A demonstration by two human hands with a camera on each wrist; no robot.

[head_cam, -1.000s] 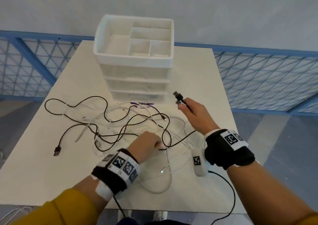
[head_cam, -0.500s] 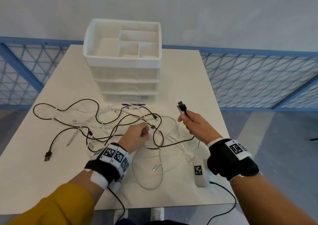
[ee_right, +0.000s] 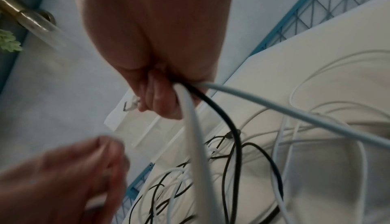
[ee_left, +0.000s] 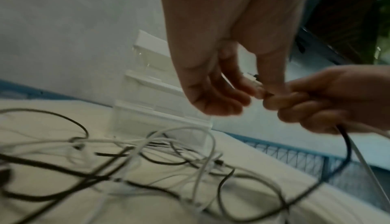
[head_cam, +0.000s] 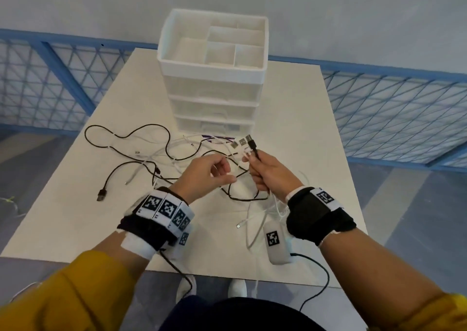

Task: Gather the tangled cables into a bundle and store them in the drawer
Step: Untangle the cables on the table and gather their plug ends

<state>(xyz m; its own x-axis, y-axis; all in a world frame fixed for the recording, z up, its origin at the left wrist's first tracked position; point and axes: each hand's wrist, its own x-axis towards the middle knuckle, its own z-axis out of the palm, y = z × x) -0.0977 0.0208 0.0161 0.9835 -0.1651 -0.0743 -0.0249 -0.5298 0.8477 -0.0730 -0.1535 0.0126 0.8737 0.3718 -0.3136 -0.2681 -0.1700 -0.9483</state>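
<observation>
- A black plug (head_cam: 101,194) lies at the left of the white table (head_cam: 290,118), at the end of a black cable (head_cam: 126,134) that loops far-left.
- The tangled cables (head_cam: 161,163), black and white, sprawl over the middle of the table, just near of the drawer unit (head_cam: 213,95).
- The drawer unit stands at the far middle; its three drawers look closed, and its top tray is divided into compartments.
- The left hand (head_cam: 206,172) is raised over the tangle, fingers curled, thumb and fingertips pinching a thin white strand.
- The right hand (head_cam: 269,172), just right of it, is fisted around a black and white cable bunch (ee_right: 202,111); its USB plugs (head_cam: 246,142) stick up from the fist.
- A white tagged device (head_cam: 276,242) hangs beneath the right wrist.
</observation>
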